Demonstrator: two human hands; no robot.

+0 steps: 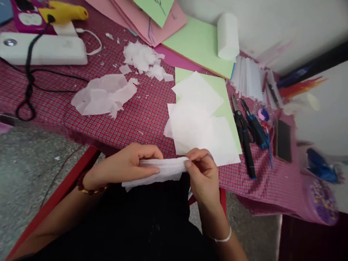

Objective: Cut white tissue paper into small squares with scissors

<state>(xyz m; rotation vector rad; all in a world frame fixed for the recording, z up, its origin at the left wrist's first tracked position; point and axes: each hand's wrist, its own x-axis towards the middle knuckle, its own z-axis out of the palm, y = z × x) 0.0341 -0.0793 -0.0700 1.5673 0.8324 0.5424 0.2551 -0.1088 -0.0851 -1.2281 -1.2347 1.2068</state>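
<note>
A strip of folded white tissue paper (167,169) stretches between my two hands, just off the table's front edge and above my lap. My left hand (127,163) grips its left part, thumb on top and fingers behind. The fingertips of my right hand (203,172) pinch the right end. Beyond my hands, loose white paper sheets (196,124) overlap on a pale green sheet (230,101). Cut white tissue pieces (103,95) lie to the left, with a heap of small scraps (144,58) behind them.
A yellow glue gun (66,12) and a white power strip (43,50) with black cables occupy the back left. Pink and green card sheets (127,7) are stacked behind. To the right lie scissors (243,141), a blue-handled tool (257,130) and a dark phone (284,140).
</note>
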